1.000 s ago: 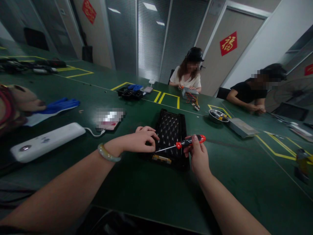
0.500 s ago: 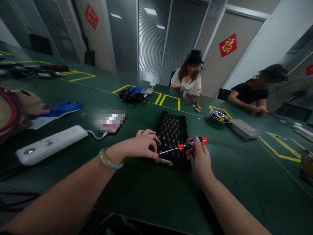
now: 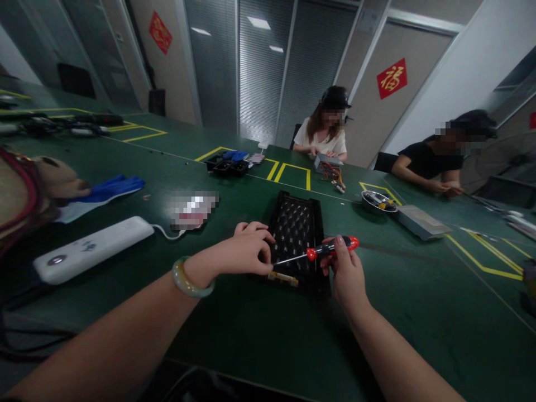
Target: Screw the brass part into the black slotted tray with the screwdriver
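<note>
A black rectangular frame [image 3: 295,225] with rows of small light marks lies on the green table in front of me. My right hand [image 3: 347,271] grips a red-and-black screwdriver [image 3: 330,248], its shaft pointing left across the frame. The metal tip ends beside the thumb of my left hand [image 3: 252,250], at the frame's near left corner. On that hand the fingers are curled over the left edge, thumb toward fingertips; what lies between them is hidden. A yellowish-brown strip [image 3: 283,278] sits along the frame's near end.
To the left lie a white power strip [image 3: 96,249], a blurred-out phone [image 3: 195,211] and blue gloves [image 3: 111,190]. Ahead is a black tray [image 3: 226,166]. At right stand a metal bowl [image 3: 378,203] and a grey flat box [image 3: 422,221]. Two people sit across the table.
The view has shifted slightly. Both hands stay at the frame, with the screwdriver tip still by the left thumb; its handle has barely moved.
</note>
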The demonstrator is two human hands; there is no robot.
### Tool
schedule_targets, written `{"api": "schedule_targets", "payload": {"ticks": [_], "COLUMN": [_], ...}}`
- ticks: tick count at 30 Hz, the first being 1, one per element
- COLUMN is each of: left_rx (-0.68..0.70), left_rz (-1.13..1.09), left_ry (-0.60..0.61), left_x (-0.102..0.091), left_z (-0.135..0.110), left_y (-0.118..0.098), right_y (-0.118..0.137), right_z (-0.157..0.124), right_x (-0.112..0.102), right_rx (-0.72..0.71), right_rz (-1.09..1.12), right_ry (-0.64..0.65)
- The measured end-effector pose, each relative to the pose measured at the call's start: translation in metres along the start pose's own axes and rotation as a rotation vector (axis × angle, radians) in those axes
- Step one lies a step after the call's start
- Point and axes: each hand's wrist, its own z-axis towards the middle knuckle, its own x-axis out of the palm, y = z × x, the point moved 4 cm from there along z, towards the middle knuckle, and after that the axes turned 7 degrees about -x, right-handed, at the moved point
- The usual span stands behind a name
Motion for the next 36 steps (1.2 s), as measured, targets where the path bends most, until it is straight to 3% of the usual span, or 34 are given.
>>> {"api": "schedule_targets", "payload": {"ticks": [7,16,20,36], "left_rx": [-0.011,-0.087,-0.073,-0.112], "left_rz": [0.018,-0.01,-0.013,-0.033], "left_ry": [-0.017,0.059,0.023,0.064], "left_x": [0.001,-0.001,0.0,0.0], "left_z": [0.0,0.0,-0.001,0.0], "left_y": [-0.001,-0.006,-0.006,-0.007], "right_y": [0.005,0.002,0.004,0.035], "right_z": [0.0,0.001,0.001,-0.017], "right_x": [0.001,-0.003,-0.003,-0.003], "right_rx": [-0.018,-0.027,-0.038,-0.274], "right_rz": [-0.021,-0.041,-0.051,-0.121], "right_ry": [-0.002,0.007,0.017,0.078]}}
